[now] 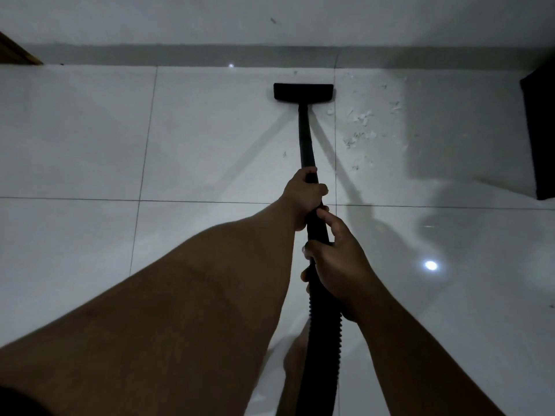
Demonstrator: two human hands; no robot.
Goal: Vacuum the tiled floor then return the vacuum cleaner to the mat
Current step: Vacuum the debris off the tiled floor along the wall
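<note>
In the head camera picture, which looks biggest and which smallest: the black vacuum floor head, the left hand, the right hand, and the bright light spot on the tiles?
As they appear, not true size:
1. Right hand, nearest the camera, so enlarged.
2. Left hand and vacuum floor head look alike; no ranking.
3. Light spot, clearly smallest.

Black vacuum wand (305, 136) and floor head (303, 92); glossy white tiled floor (210, 130) with thin dark grout lines.

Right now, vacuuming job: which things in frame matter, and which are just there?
In play:
- vacuum wand, floor head near the wall
- ribbed hose
- left hand and right hand, both gripping it
- scattered debris right of the head
- tiled floor

Just there:
- dark object at right edge
- wooden piece top left
</note>
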